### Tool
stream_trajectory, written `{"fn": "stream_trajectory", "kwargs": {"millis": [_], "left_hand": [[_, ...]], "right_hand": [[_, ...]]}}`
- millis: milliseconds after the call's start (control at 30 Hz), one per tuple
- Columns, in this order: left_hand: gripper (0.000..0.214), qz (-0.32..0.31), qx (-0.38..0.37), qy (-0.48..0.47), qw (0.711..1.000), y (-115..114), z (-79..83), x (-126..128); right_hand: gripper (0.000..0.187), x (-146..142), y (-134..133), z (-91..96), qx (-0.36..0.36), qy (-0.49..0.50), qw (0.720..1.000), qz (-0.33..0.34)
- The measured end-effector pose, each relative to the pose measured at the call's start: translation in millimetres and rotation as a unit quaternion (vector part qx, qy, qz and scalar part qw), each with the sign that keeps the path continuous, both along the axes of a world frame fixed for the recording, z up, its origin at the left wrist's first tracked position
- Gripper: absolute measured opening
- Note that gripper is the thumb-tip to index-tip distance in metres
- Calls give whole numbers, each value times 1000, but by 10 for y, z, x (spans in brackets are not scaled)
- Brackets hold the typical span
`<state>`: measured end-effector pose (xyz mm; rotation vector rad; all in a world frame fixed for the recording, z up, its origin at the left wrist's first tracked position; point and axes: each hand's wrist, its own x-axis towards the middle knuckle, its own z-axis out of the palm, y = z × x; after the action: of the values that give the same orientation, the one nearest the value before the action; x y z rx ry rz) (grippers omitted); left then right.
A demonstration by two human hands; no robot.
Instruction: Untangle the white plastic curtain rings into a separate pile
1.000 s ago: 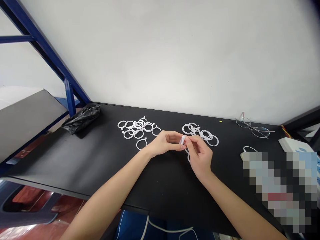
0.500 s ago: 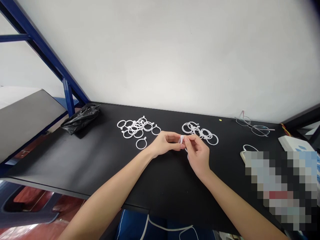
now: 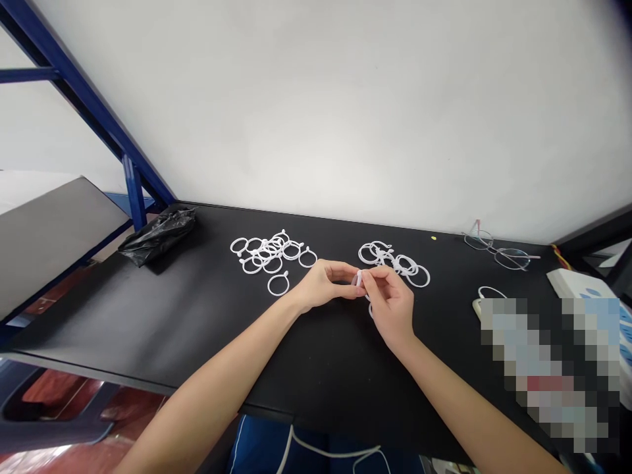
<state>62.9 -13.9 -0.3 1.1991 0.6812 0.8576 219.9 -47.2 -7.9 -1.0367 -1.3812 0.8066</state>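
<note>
Visibly, the left hand and the right hand meet above the middle of the black table, both grips narrow, pinching one white piece between their fingertips; fingers partly hide it. The left ring cluster lies farther left; the right ring cluster lies just beyond the right hand. Eyeglasses rest far right.

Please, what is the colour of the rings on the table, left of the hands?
The rings are white, seen best in the head view.
</note>
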Motion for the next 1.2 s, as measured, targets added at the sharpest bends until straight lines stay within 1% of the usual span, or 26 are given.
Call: {"fn": "stream_trajectory", "kwargs": {"millis": [333,700,833,1000,1200], "left_hand": [[35,-3,-23,-13,1000,-9,-13,8],[34,-5,4,-5,1000,-6,2,-9],[34,-10,29,6,999,-5,4,-13],[34,-4,54,28,998,1,-18,-3],[34,-15,44,25,999,-15,0,-2]], "right_hand": [[19,-15,0,54,28,-27,999,-10],[21,-8,-18,47,27,-48,998,-23],[15,-14,-34,29,24,-39,999,-23],[12,-4,-28,10,58,-57,997,-15],[13,3,-21,21,84,-102,991,-25]]}}
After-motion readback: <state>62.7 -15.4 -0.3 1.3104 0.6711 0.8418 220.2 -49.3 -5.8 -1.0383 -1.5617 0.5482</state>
